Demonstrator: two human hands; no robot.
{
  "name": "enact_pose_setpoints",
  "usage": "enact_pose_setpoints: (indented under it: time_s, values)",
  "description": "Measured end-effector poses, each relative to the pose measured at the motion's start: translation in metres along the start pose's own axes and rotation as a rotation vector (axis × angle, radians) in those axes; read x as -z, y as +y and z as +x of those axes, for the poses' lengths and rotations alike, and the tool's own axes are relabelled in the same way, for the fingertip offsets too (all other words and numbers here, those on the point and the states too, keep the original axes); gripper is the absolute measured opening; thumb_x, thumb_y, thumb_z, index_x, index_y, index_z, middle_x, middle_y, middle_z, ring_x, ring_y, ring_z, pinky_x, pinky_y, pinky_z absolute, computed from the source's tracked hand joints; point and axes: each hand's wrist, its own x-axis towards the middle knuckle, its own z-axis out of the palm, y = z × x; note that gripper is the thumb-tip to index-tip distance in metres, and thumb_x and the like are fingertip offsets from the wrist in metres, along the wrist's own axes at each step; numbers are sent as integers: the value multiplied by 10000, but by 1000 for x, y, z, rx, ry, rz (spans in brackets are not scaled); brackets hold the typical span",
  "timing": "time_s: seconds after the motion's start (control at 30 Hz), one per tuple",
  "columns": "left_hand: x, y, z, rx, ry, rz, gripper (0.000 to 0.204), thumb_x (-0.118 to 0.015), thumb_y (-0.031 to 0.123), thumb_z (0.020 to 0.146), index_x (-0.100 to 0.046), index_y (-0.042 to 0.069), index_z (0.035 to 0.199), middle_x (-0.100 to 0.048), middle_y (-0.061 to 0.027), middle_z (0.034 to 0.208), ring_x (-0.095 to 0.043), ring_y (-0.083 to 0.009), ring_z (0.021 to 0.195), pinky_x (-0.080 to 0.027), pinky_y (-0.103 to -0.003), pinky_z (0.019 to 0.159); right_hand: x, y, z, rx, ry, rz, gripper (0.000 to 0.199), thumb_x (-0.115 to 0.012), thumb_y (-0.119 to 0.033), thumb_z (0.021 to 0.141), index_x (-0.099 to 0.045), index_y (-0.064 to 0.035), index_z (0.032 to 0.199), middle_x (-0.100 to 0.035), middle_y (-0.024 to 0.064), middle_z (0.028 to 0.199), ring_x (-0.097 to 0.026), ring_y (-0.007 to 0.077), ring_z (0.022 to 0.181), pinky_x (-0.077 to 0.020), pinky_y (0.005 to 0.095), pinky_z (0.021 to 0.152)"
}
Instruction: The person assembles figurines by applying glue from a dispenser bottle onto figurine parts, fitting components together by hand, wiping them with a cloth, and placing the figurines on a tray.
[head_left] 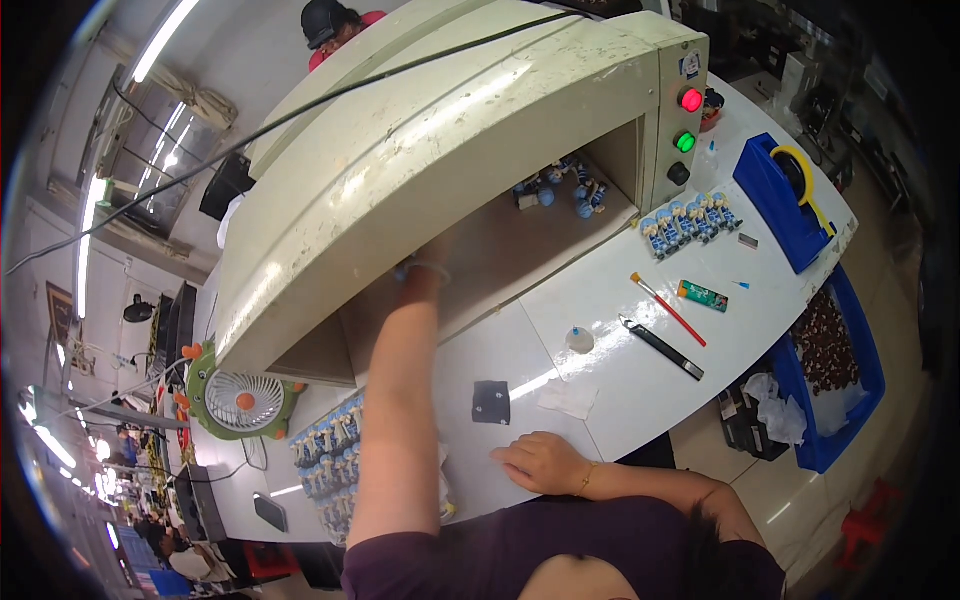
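My left arm reaches into the wide opening of a cream-coloured metal hood [400,130]. Only the blurred wrist end of my left hand [428,262] shows; its fingers are hidden inside. Deeper in the hood, at the right, stand several small figurines [562,187] with blue caps and blue-and-white clothes. Near the table's front edge my right hand [545,463] lies on the white tabletop with loosely bent, extended fingers and nothing visible in it. Just beyond it lie a dark square pad [491,402] and a crumpled white tissue [569,399].
Rows of figurines stand at left [330,450] and right [690,224]. A green fan [244,403], phone [269,512], craft knife [660,346], red brush [670,310], green lighter-like item [703,295], small clear bottle [579,340] and blue bin [775,205] are on the table. Another person [335,28] is behind the hood.
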Motion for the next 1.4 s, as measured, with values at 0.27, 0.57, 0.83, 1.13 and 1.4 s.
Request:
enact_pose_setpoints:
  time_s: [0.27,0.57,0.83,1.13,1.4]
  values:
    - [206,25,-53,739,-702,-1219,299,-450,284,884,-541,13,972,-490,19,790,-401,-77,722,-346,-212,673,2,3,3,-36,-88,42,247,-609,-56,684,-567,-61,928,-555,66,696,-522,228,591,-430,319,547]
    - [337,73,-188,1081,-767,-1535,375,-413,357,894,-516,16,1012,-500,23,783,-395,-48,701,-333,-188,645,2,-13,6,-102,157,341,529,-735,-68,622,-465,-21,1075,-477,146,1019,-510,201,802,-436,266,651]
    - [355,93,-204,1124,-565,-1874,323,-392,278,903,-472,17,1074,-524,-44,927,-467,-95,819,-391,-236,724,14,-36,-3,-132,23,439,288,-741,-82,634,-596,-30,878,-576,105,873,-556,181,732,-451,248,579]
    - [349,101,-214,934,-623,-2060,418,-360,337,915,-411,8,1168,-476,-74,1069,-465,-126,924,-395,-264,805,33,-54,7,128,-17,203,344,-763,-91,588,-613,-42,894,-580,78,869,-570,196,704,-456,261,554]
    - [351,96,-214,859,-635,-2022,415,-368,325,914,-429,-3,1161,-452,-92,1150,-439,-157,1032,-326,-284,910,36,-51,6,414,-52,-22,281,-683,-28,586,-644,-85,858,-585,31,900,-569,191,764,-470,263,601]
